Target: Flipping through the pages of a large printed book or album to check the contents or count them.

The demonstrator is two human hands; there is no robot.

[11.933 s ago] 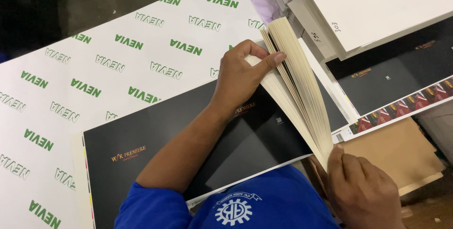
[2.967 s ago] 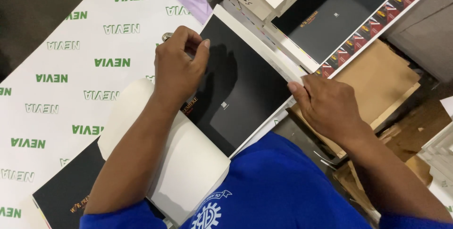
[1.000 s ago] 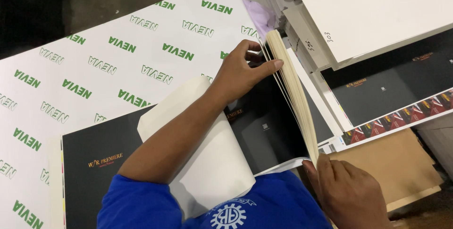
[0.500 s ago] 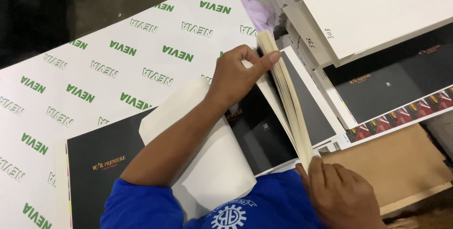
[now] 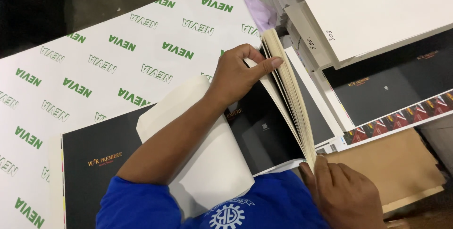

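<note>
The fanned stack of sheets (image 5: 288,92) is matt cream paper card. The black printed sheet (image 5: 264,130) beneath looks smooth, faintly glossy. The brown board (image 5: 391,163) is rough, dull cardboard. The sleeve (image 5: 137,205) is blue cloth.

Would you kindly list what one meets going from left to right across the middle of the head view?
White sheet with green lettering → curled cream sheet → left hand → lifted stack of sheets → right hand → brown cardboard.

I see: sheet stack (image 5: 288,92) cream-edged; printed sheets (image 5: 264,130) black w/ gold lettering; large sheet (image 5: 94,68) white w/ repeating green lettering; sleeve (image 5: 137,205) blue.
</note>
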